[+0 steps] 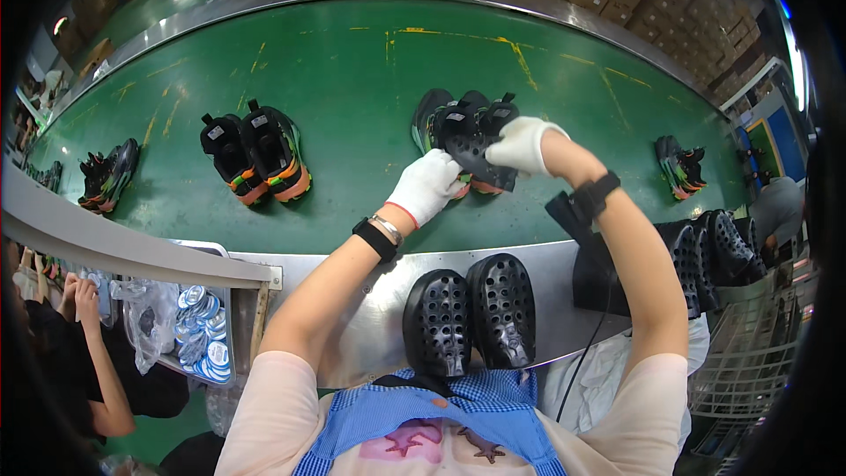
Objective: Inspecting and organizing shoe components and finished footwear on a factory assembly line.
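Both my hands wear white gloves and meet over a pair of black sneakers on the green belt. Between them is a black shoe tree dotted with holes, held tilted above the shoes. My right hand is closed round its right side. On its near left edge, my left hand has its fingers curled; the glove partly hides the grip. The sneakers have green and orange soles and are partly covered by the shoe tree and gloves. Two more perforated black shoe trees lie side by side on the steel ledge before me.
Another sneaker pair stands left on the green belt, with more pairs at both ends. More shoe trees line the ledge at right. At left, a tray holds blue-and-white round pieces, beside another person's hands.
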The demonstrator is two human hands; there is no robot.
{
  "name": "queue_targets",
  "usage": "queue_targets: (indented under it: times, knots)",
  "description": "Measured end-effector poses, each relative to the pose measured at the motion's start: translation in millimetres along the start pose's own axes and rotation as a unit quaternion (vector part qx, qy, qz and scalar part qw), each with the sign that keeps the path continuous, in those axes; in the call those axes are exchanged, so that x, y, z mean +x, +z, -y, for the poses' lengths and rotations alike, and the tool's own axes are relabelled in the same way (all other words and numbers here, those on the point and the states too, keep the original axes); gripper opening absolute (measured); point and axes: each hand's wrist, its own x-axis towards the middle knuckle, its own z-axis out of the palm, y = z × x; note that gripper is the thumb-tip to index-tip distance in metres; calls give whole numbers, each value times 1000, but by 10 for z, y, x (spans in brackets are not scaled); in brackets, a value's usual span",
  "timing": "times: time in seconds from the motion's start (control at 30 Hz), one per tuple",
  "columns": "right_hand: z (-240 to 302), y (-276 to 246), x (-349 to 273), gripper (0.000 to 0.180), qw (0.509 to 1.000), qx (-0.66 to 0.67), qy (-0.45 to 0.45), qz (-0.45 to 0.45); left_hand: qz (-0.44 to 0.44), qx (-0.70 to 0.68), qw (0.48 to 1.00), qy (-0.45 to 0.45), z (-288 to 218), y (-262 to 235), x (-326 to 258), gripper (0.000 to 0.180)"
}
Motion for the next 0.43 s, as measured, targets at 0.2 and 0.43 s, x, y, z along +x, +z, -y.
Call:
queue_targets:
  times: [0.2,0.43]
  knots:
    - [66,281,467,39,985,-162,-7,-53,39,9,999,-13,-187,-55,-22,17]
    - [204,739,719,31,988,-113,48,-96,16,-27,999,-10,-87,-41,-50,19]
